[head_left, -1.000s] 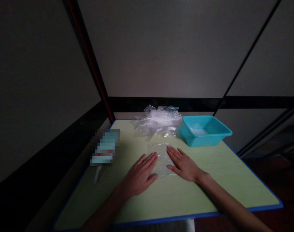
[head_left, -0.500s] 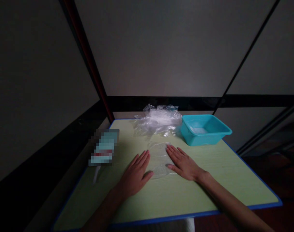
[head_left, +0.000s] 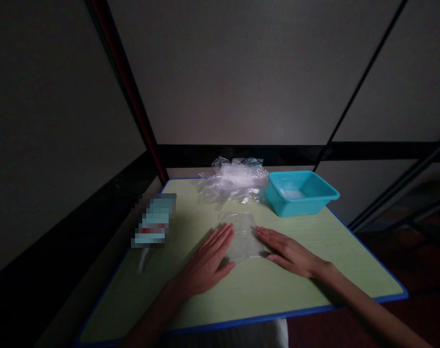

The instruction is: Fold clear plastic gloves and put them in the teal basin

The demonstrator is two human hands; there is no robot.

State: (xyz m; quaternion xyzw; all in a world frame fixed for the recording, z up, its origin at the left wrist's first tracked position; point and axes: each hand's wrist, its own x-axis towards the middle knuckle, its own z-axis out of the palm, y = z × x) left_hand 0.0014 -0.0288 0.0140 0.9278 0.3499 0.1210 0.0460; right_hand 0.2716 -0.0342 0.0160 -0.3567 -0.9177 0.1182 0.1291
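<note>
At frame centre, my left hand (head_left: 208, 261) and right hand (head_left: 290, 252) lie flat, fingers extended together, flanking the clear plastic sheet (head_left: 243, 235), its long axis running up-frame.

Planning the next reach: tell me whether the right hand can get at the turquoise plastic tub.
Probably yes: the right hand lies flat on the table, and bare tabletop separates it from the turquoise plastic tub.

Flat bag (head_left: 243, 236) lies between both hands, basin (head_left: 300, 192) behind right.
</note>
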